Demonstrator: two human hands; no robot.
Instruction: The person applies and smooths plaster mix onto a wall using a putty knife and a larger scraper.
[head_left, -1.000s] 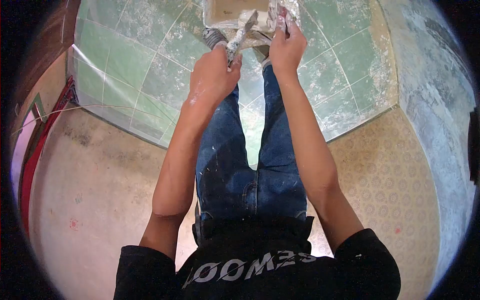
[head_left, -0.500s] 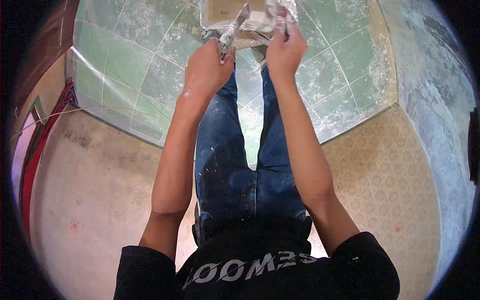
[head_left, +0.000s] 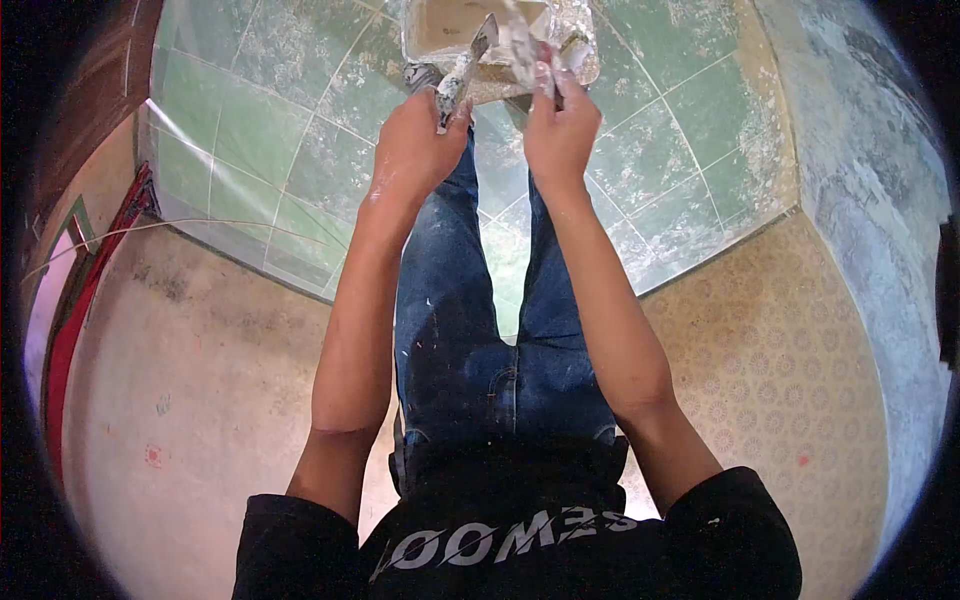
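Observation:
My left hand (head_left: 422, 142) is closed round the plaster-smeared handle of a putty knife (head_left: 466, 75), whose narrow metal blade points up and to the right. Beside it, my right hand (head_left: 562, 140) is closed on a whitish, plaster-covered tool (head_left: 523, 48) with a reddish part near the fingers. Motion blurs that tool, so its exact kind does not show. Both tools are over the near side of a pale, plaster-crusted tub (head_left: 415, 42). White residue marks my fingers. The tub's far end is cut off by the top of the view.
Green floor tiles (head_left: 250, 120) dusted with white lie around the tub. My legs in blue jeans (head_left: 450, 300) stand below my hands. A patchy blue-white wall (head_left: 850, 150) rises at right. At left a thin cable (head_left: 200, 217) crosses near a red cloth (head_left: 75, 350).
My right hand and its tool have moved slightly down and to the left, towards the putty knife. The left hand keeps its grip and has shifted very little.

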